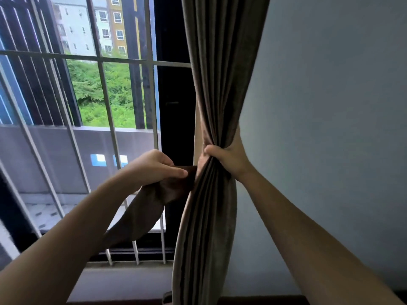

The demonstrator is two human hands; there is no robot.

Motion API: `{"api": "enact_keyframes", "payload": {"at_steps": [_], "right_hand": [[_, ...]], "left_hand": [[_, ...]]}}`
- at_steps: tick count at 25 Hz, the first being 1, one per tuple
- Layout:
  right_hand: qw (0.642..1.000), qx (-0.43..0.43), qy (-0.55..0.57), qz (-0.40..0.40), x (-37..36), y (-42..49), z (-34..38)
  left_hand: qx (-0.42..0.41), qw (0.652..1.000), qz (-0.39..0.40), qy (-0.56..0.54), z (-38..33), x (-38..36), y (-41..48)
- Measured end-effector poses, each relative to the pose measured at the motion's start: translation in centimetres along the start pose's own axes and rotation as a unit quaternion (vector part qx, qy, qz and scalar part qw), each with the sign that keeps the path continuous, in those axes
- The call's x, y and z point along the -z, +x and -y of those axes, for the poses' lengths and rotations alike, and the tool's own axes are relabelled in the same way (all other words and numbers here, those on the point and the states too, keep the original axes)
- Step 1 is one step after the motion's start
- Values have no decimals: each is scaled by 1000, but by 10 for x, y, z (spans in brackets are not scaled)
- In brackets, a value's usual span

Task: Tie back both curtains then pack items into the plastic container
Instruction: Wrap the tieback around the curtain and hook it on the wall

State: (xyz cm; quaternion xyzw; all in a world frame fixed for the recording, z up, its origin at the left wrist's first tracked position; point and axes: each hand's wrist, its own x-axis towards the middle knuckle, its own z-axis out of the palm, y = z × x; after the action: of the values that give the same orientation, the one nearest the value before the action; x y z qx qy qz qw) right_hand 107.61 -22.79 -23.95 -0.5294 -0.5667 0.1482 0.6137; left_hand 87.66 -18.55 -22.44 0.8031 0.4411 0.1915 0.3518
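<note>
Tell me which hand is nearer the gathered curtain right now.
Right. The right hand grips the curtain at its pinched waist. The left hand sits just to the curtain's left, pinching the tie-back strip that runs toward it.

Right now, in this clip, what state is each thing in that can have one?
curtain: gathered into a bunch at mid-height, not tied.
right hand: grips the gathered curtain.
tie-back: loose, lower end hanging, not fastened.
left hand: pinches the tie-back.
window: uncovered.
</note>
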Motion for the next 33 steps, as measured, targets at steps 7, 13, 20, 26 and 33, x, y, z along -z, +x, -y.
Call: {"api": "enact_keyframes", "payload": {"at_steps": [7,13,20,26,33], "right_hand": [[997,-47,-56,-7,-25,13,27],[989,-146,29,16,-20,33,66],[986,-157,13,54,-10,41,88],[978,-163,-67,109,-3,41,91],[977,-185,-53,94,-8,37,86]], "left_hand": [[-70,979,36,-190,-10,-41,-27],[-118,969,-42,-211,-17,-72,-6],[-230,945,-207,-108,-20,-106,8],[-192,924,-277,-179,-30,-119,6],[-66,910,-336,-234,-51,-118,9]]}}
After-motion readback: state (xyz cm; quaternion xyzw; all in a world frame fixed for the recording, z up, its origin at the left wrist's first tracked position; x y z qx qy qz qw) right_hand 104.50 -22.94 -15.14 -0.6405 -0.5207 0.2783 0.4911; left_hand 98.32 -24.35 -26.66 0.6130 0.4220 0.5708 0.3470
